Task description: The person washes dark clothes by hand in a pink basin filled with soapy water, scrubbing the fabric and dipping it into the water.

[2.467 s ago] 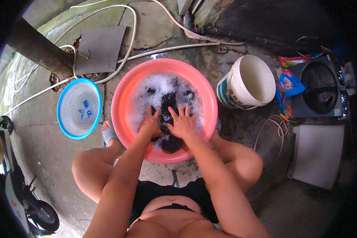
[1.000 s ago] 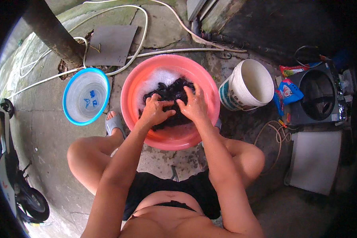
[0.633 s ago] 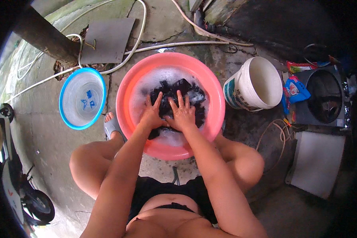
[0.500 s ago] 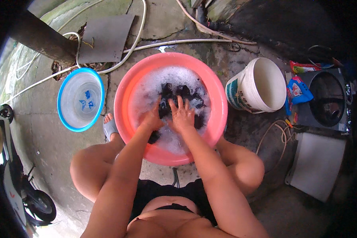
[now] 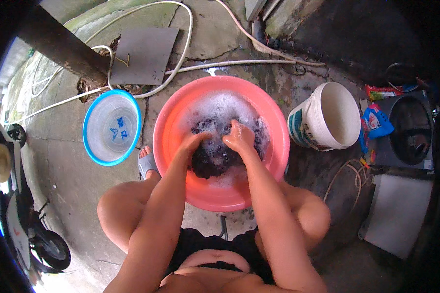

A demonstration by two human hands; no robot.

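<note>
My feed: wet dark cloth [image 5: 208, 165] bunched in the pink basin [image 5: 282, 146].
Blue-rimmed translucent tub [image 5: 102, 119]; left hand [image 5: 194, 142], fingers hidden in cloth and foam [image 5: 219, 103], can't tell if clamped; basin smooth, round, central, probably so both hands reach; right hand [image 5: 240, 138] curled at the cloth, fingertips hidden, grip unclear; tapered white bucket [image 5: 340, 117] just beside.

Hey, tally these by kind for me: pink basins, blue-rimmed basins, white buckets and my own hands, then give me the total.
Pink basins: 1, the pink basin
Blue-rimmed basins: 1, the blue-rimmed basin
White buckets: 1, the white bucket
Hands: 2, your left hand and right hand, both in the pink basin
Total: 5
</note>
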